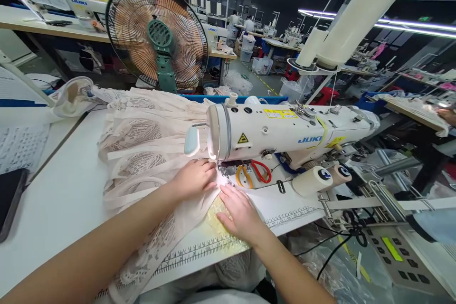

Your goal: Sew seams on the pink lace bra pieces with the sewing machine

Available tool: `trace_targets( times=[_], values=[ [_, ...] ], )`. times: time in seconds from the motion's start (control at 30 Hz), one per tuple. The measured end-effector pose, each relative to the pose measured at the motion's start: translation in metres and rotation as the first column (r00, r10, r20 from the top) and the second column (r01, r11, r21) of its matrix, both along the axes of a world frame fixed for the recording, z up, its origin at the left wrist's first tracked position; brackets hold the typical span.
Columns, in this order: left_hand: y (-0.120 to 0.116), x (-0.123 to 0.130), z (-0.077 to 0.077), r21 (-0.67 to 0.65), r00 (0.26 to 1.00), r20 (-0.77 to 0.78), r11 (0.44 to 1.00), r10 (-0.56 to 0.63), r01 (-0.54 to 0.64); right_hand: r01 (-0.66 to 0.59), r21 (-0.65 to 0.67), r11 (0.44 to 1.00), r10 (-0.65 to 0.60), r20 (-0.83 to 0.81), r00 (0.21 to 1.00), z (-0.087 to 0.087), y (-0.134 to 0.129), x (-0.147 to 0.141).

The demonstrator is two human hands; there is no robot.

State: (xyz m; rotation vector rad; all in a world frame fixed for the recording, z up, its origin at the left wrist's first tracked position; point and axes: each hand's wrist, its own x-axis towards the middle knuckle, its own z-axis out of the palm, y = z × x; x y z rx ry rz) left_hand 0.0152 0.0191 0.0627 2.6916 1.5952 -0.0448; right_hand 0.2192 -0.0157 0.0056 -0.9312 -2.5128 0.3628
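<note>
Pale pink lace fabric (142, 126) lies in gathered folds across the sewing table and runs under the head of a white sewing machine (256, 133). My left hand (195, 179) rests on the fabric just left of the needle area, fingers stretched out and pressing down. My right hand (242, 213) lies flat at the fabric's near edge, its thumb apart, over a yellowish patch (217, 216) on the tabletop. The fingertips of both hands are close to the presser foot, which is partly hidden.
Orange-handled scissors (244, 176), a red-handled tool (261, 171) and a black blade (281, 186) lie by the machine. Thread cones (311, 180) stand at right. A large fan (156, 35) is behind the table. A dark phone (12, 202) lies far left.
</note>
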Motion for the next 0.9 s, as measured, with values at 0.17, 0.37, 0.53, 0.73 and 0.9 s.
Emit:
trace_targets(
  times=[0.17,0.37,0.53,0.73,0.9],
  values=[
    [-0.027,0.017,0.001,-0.009,0.991,-0.066,0.994,-0.113,0.113,-0.001,-0.005,1.0,0.001,-0.023,1.0,0.0,0.001,0.001],
    [-0.044,0.01,-0.018,0.068,0.987,-0.076,0.987,-0.143,0.148,0.006,0.024,1.0,-0.004,-0.066,0.998,-0.003,0.004,0.001],
    [-0.021,-0.014,-0.022,0.141,0.962,-0.057,0.951,-0.268,0.274,0.04,0.032,0.999,-0.037,-0.072,0.997,-0.003,0.005,0.001],
    [0.007,-0.03,-0.027,0.122,0.93,-0.101,0.924,-0.353,0.363,0.053,-0.003,0.999,-0.053,-0.088,0.995,-0.001,0.008,0.0],
    [0.021,-0.036,-0.023,0.099,0.938,-0.104,0.935,-0.33,0.34,0.04,-0.003,0.999,-0.04,-0.112,0.993,0.0,0.011,-0.001]
  ],
)
